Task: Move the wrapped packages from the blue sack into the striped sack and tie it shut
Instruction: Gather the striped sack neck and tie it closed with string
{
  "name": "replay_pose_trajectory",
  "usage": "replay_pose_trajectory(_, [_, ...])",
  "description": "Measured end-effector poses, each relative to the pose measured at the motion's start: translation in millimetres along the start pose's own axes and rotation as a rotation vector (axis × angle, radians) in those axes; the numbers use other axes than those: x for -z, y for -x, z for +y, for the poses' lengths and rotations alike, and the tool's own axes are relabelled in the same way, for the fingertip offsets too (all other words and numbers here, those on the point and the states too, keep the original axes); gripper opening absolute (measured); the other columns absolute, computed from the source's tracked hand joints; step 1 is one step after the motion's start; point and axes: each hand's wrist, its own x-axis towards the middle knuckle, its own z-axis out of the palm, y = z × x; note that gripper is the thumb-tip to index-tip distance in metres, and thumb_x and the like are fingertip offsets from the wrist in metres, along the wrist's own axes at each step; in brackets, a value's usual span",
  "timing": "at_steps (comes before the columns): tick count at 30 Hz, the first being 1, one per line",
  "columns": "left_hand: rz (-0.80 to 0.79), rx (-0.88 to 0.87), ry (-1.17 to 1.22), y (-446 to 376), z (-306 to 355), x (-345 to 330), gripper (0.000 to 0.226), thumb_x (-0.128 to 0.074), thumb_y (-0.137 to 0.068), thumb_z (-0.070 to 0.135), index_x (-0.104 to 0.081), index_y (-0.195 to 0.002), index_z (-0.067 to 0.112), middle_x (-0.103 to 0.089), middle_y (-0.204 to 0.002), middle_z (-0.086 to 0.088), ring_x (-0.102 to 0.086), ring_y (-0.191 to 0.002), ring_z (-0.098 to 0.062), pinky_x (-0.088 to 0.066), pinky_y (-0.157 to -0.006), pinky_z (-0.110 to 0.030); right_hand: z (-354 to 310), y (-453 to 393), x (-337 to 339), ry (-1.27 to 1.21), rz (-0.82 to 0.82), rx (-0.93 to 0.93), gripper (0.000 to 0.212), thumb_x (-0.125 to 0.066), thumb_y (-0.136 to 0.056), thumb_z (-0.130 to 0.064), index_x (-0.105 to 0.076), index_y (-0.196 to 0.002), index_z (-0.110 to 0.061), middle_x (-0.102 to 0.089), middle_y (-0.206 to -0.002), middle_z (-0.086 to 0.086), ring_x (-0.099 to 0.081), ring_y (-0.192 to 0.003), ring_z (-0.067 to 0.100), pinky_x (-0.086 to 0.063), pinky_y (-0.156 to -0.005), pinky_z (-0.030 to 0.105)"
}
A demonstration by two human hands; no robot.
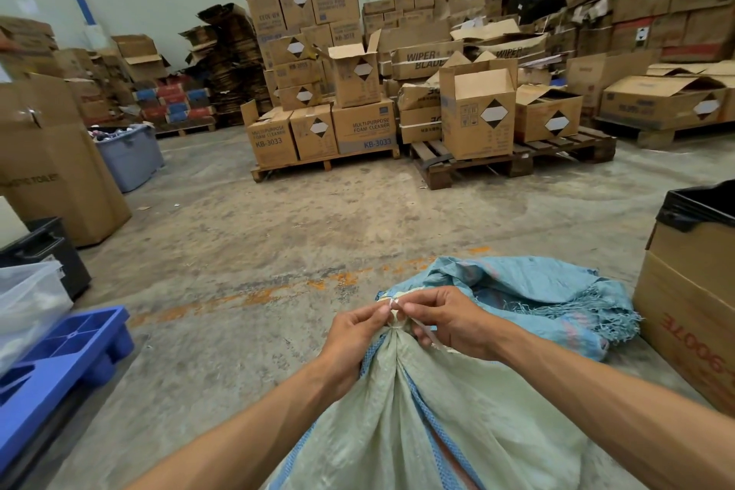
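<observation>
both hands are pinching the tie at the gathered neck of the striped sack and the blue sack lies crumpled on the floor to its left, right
Not quite. In the head view the blue sack lies crumpled to the right of the striped sack, not left. The left hand and right hand do pinch the tie at its gathered neck.

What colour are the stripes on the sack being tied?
Blue stripes on the pale green sack, head view.

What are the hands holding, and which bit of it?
Both the left hand and right hand pinch a thin tie at the striped sack's bunched neck.
</observation>
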Motion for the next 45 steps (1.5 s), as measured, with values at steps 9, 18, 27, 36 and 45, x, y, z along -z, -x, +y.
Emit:
replay_pose_trajectory(9, [0.178,-0.025,-0.057,4,-4,-4,0.024,-0.067,-0.088,0.001,-0.072,-0.111,0.002,-0.074,-0.105,-0.014,-0.070,-0.103,-0.025,-0.052,-0.098,-0.042,-6,8,-6,0.244,0.017,0.074,0.020,-0.063,-0.094,-0.009,-0.065,-0.105,0.007,-0.065,-0.072,0.005,-0.051,-0.050,0.016,-0.033,-0.035,0.020])
replay_pose_trajectory(18, [0.262,0.003,-0.026,9,-7,-10,0.021,-0.071,-0.083,-0.005,-0.068,-0.104,-0.006,-0.075,-0.088,-0.019,-0.074,-0.079,-0.025,-0.058,-0.065,-0.029,-6,10,-4,0.448,-0.007,0.051,0.012,-0.066,-0.091,-0.005,-0.071,-0.101,0.000,-0.065,-0.064,-0.003,-0.048,-0.049,0.013,-0.036,-0.037,0.021])
replay_pose_trajectory(27, [0.268,-0.028,-0.100,12,-11,-14,0.014,-0.075,-0.081,0.000,-0.075,-0.094,0.003,-0.076,-0.090,-0.012,-0.073,-0.091,-0.023,-0.057,-0.080,-0.029,-6,7,-2,0.375,0.015,0.059,0.025,-0.075,-0.085,-0.007,-0.061,-0.105,-0.001,-0.066,-0.069,0.011,-0.055,-0.052,0.020,-0.046,-0.038,0.026])
replay_pose_trajectory(36, [0.301,-0.055,-0.221,14,-9,-16,0.017,-0.078,-0.078,0.000,-0.072,-0.093,0.005,-0.076,-0.082,-0.009,-0.074,-0.080,-0.016,-0.056,-0.068,-0.020,-2,0,-1,0.383,0.097,0.044,0.022,-0.077,-0.083,-0.010,-0.068,-0.093,0.007,-0.069,-0.074,0.023,-0.059,-0.052,0.023,-0.052,-0.043,0.028])
replay_pose_trajectory(45, [0.369,-0.469,-0.843,21,-14,-14,0.036,-0.074,-0.075,0.017,-0.039,-0.067,0.022,-0.067,-0.064,0.005,-0.066,-0.068,-0.003,-0.053,-0.063,-0.031,7,-10,-7,0.577,0.229,0.160,0.010,-0.079,-0.080,-0.005,-0.070,-0.078,-0.001,-0.070,-0.064,0.015,-0.066,-0.052,0.029,-0.056,-0.051,0.035])
